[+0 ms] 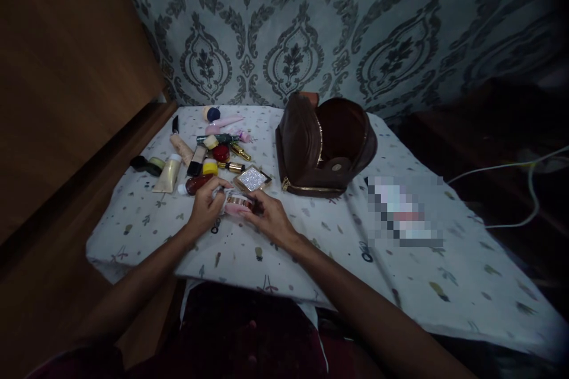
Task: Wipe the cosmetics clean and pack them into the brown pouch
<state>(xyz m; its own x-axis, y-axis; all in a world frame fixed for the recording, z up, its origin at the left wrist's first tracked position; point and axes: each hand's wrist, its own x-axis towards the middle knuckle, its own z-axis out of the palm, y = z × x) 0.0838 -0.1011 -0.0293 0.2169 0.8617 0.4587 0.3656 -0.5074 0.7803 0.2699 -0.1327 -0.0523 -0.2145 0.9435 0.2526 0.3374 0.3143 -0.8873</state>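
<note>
Between both hands, just above the table's front part, is a small round pink cosmetic case [239, 202] with a shiny coppery band. My left hand [208, 204] grips its left side, where something whitish shows by the fingertips; I cannot make out what that is. On the other side, my right hand [272, 218] has its thumb and fingers closed on the case. Right behind the hands lies a glittery diamond-shaped compact [252, 179]. A dark red bottle with a white cap [198, 184] touches or nearly touches my left hand's far side.
Several cosmetics cluster at the back left, among them a cream tube [168, 174], a yellow jar [210, 167], a red jar [221, 153] and a pink brush [224, 122]. A brown leather bag [302, 154] stands unzipped at centre right. A pixelated item [404, 211] lies further right.
</note>
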